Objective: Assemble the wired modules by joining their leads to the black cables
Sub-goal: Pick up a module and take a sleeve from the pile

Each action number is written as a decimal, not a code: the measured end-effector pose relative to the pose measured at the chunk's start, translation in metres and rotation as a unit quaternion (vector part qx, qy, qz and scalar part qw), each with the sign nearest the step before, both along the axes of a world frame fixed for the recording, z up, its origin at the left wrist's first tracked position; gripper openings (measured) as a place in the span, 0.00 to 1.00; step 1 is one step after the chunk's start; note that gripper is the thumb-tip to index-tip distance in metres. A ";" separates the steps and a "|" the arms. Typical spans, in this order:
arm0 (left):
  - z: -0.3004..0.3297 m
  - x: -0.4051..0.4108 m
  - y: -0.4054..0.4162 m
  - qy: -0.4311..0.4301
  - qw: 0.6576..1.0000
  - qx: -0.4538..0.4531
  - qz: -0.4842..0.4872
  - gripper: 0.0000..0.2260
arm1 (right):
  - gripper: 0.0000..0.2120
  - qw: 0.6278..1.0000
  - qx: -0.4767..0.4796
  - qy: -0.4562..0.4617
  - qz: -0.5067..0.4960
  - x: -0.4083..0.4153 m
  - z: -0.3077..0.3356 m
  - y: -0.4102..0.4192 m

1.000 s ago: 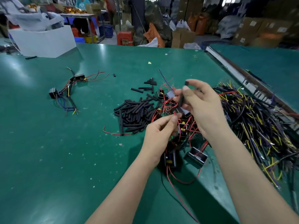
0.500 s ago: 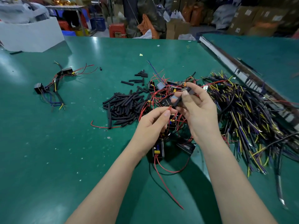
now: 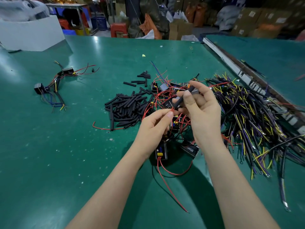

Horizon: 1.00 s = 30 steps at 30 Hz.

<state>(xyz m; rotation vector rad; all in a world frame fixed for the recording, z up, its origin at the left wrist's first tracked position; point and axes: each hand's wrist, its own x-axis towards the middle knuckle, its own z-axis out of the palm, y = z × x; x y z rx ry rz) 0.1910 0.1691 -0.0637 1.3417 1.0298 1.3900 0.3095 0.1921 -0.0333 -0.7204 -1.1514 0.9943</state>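
Note:
My right hand (image 3: 201,113) pinches a short black tube (image 3: 183,98) between thumb and fingers, tilted with its lower end toward my left hand. My left hand (image 3: 155,128) pinches the tip of a red lead (image 3: 171,110) right at that lower end. The lead runs down to a small black module (image 3: 161,150) lying on the green table (image 3: 66,154). Several more modules with red wires (image 3: 165,90) lie heaped behind my hands. A large bundle of black cables (image 3: 247,116) with yellow and purple cores spreads to the right.
A pile of black tube pieces (image 3: 127,108) lies left of my hands. Wired modules on cables (image 3: 54,81) sit at the far left. A white box (image 3: 31,35) stands at the back left. A metal rail (image 3: 239,71) divides this table from the one on the right.
Both hands came closer together. My right hand lowered the black tube until its end met the red lead tip held by my left hand. The view moved closer to the table.

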 end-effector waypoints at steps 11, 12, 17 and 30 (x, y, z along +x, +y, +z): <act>-0.001 -0.001 -0.001 0.060 0.997 0.035 0.018 0.10 | 0.13 0.990 0.044 -0.135 -0.009 0.000 0.001 -0.004; -0.002 -0.002 -0.001 0.060 0.998 0.033 0.018 0.10 | 0.13 0.991 0.041 -0.127 -0.010 0.001 0.001 -0.004; -0.001 -0.003 0.000 0.057 0.998 0.023 0.022 0.11 | 0.14 0.990 0.044 -0.129 0.024 0.003 0.002 -0.003; -0.008 0.003 0.002 0.031 0.998 0.000 0.053 0.11 | 0.10 0.996 -0.028 -0.033 -0.072 -0.019 -0.018 0.001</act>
